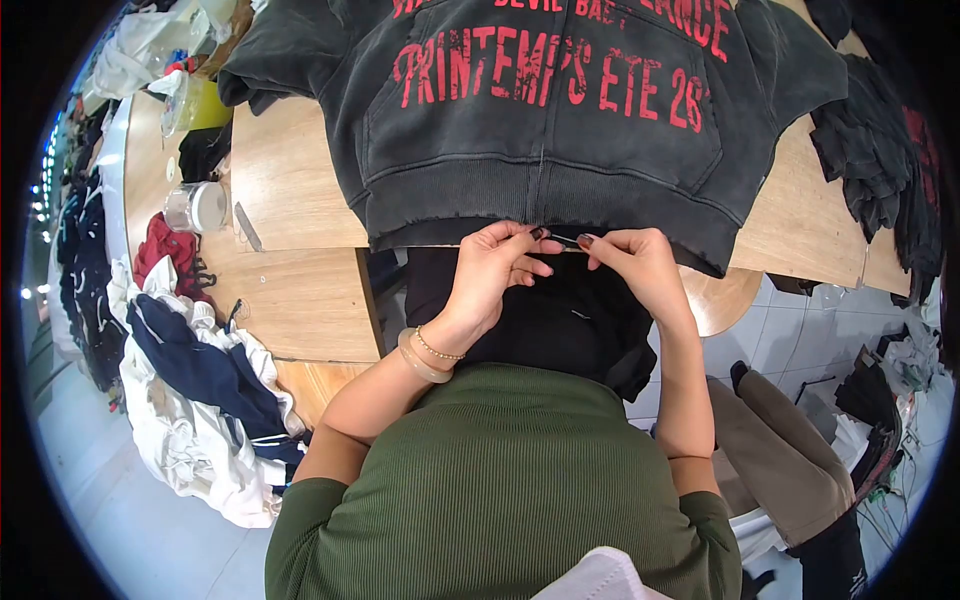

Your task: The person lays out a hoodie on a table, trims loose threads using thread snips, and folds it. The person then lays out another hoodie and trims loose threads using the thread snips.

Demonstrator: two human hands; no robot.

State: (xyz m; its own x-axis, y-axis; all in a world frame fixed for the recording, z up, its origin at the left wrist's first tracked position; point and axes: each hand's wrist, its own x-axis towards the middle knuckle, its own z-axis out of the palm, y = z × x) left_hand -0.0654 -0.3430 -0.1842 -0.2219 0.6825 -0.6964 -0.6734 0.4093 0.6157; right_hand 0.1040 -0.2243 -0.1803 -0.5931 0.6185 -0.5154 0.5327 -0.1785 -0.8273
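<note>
A faded black sweatshirt [450,130] with red lettering lies spread on the wooden table, its ribbed hem at the near edge. My left hand [500,262] is at the middle of the hem, thumb and forefinger pinched together, the other fingers curled. Just right of it, my right hand [635,260] pinches too, with dark nails showing. A thin, dark, narrow piece [564,239] runs between the two pinches; it is too small to tell what it is. Black cloth [550,310] lies below the hands, over my lap.
On the wooden table [290,160] at left stands a clear jar [197,207], with a small metal tool [247,227] beside it. White and navy garments [200,400] are heaped at lower left. Dark clothes [880,150] lie at right, and brown trousers [780,450] hang at lower right.
</note>
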